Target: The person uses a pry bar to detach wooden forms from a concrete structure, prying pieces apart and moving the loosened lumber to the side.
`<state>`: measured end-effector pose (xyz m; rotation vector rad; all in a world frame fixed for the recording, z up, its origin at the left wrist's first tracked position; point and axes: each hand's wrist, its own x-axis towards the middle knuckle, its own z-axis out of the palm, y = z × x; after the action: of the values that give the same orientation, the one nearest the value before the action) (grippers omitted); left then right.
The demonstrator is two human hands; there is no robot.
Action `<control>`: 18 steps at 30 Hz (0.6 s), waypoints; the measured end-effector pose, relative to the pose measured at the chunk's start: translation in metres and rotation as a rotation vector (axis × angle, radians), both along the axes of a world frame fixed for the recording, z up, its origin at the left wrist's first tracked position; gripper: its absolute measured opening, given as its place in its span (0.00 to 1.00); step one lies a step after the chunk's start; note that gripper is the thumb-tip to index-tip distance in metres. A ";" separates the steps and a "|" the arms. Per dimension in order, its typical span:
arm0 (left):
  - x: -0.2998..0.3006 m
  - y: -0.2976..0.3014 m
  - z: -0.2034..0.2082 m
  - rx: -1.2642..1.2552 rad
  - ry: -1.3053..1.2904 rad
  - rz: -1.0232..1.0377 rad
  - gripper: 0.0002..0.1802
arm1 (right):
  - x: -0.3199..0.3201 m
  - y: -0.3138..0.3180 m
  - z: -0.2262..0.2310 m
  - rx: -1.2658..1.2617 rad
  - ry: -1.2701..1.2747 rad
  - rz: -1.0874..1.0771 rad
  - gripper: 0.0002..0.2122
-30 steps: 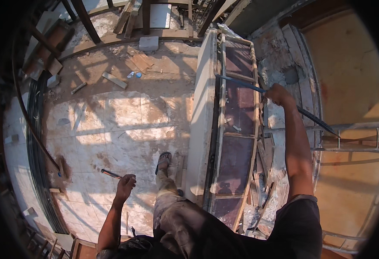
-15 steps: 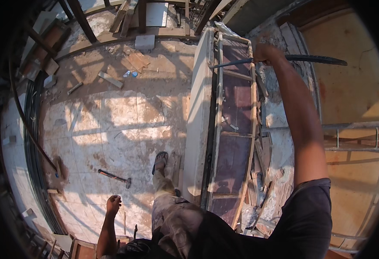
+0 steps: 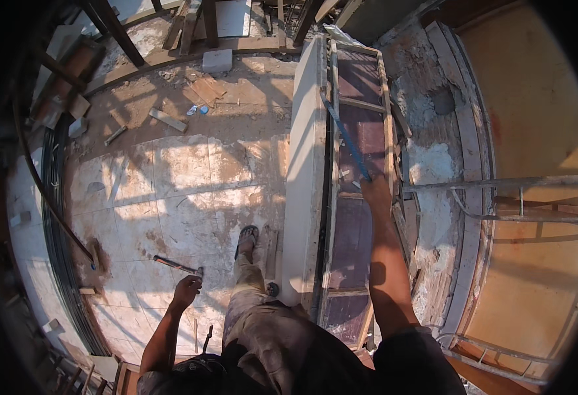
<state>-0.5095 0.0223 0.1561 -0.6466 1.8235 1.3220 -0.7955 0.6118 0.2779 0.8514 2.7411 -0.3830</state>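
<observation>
My right hand (image 3: 376,189) is closed round a long blue-grey pry bar (image 3: 347,137). The bar slants away to the far left, its tip at the side of a pale box-like panel (image 3: 303,178) standing on edge. Beneath the hand lies a wooden frame (image 3: 386,85) with dark purplish panes (image 3: 353,230); my hand and forearm hide the bar's near end. At the lower left, my left hand (image 3: 188,289) hangs with its fingers curled and nothing visible in it. In the picture it appears beside the head of an orange-and-black hammer (image 3: 173,264) lying on the tiles.
Timber offcuts and rubble (image 3: 404,230) line the frame's right side. A broken masonry edge (image 3: 443,151) and a metal ladder-like rack (image 3: 519,187) are farther right. Dark pipes (image 3: 58,217) run along the left. A pale block (image 3: 217,60) sits at the back; my sandalled foot (image 3: 247,242) stands beside the panel.
My right hand has swung down and toward me with the pry bar, which now slants instead of lying nearly crosswise. My left hand has moved slightly forward, closer to the hammer in the picture.
</observation>
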 end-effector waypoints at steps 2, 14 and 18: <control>-0.010 -0.011 -0.008 -0.034 -0.029 0.113 0.12 | 0.008 0.003 -0.010 -0.046 0.043 0.014 0.19; 0.030 -0.032 0.030 -0.011 -0.023 0.020 0.13 | 0.060 -0.048 -0.109 -0.100 0.090 -0.118 0.21; 0.037 -0.038 0.041 -0.053 -0.101 0.082 0.13 | 0.078 -0.057 -0.132 -0.069 0.093 -0.115 0.23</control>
<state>-0.4729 -0.0162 0.1968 -0.8101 1.7714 1.2746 -0.7175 0.5545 0.1458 0.9997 2.7524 -0.5489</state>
